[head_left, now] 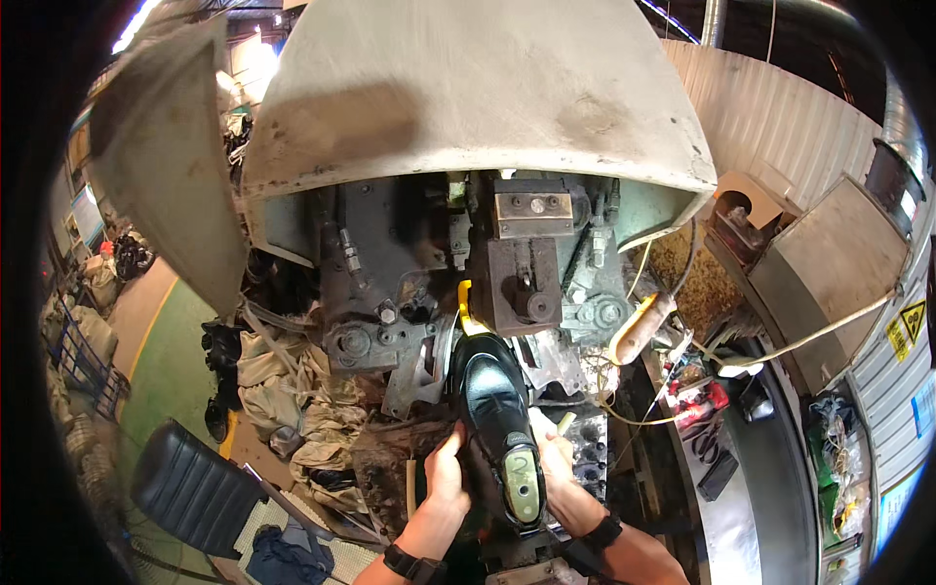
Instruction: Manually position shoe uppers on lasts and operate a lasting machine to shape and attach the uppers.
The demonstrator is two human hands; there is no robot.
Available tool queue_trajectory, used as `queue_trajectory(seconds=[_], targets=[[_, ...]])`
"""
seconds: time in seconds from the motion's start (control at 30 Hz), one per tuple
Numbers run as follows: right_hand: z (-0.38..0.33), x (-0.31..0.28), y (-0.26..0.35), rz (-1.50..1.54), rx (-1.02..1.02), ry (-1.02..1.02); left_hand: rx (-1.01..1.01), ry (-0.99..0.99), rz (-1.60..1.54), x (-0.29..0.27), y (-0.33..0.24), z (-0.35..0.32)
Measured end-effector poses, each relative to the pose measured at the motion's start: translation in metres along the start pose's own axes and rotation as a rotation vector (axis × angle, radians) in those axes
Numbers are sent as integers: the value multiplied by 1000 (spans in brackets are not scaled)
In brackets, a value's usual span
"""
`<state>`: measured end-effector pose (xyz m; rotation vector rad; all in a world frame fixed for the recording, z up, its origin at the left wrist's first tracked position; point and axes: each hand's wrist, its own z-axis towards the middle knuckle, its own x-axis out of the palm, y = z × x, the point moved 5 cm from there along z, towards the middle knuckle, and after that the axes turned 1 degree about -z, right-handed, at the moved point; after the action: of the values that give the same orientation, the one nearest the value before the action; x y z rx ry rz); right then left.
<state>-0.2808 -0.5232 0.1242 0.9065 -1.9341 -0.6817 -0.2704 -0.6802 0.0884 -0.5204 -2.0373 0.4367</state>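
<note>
A black shoe (490, 390) on a pale green last (523, 483) lies lengthwise in front of me, its toe pointing away toward the machine. My left hand (447, 470) grips the shoe's left side near the heel. From the right, my right hand (553, 456) holds the heel end, its fingers partly hidden behind the shoe. The toe sits beneath the dark metal block (522, 283) of the machine, beside a yellow curved piece (469, 310). Whether the toe touches the metal parts cannot be made out.
A big pale hood (478, 88) overhangs the machine. A lamp with a wooden handle (642, 330) hangs at the right on a cable. A black padded chair (200, 486) stands at lower left, near heaped beige cloth (278, 390). A dark curved bench (765, 448) runs along the right.
</note>
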Motion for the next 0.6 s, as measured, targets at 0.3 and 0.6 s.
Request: queue_trajectory(seconds=[0.3,0.6], targets=[[33,-9,-17,88,27,13,40,-61,-142,-10,17,12],[72,-21,-39,173,-103,111,388,-124,66,-25,25,35]])
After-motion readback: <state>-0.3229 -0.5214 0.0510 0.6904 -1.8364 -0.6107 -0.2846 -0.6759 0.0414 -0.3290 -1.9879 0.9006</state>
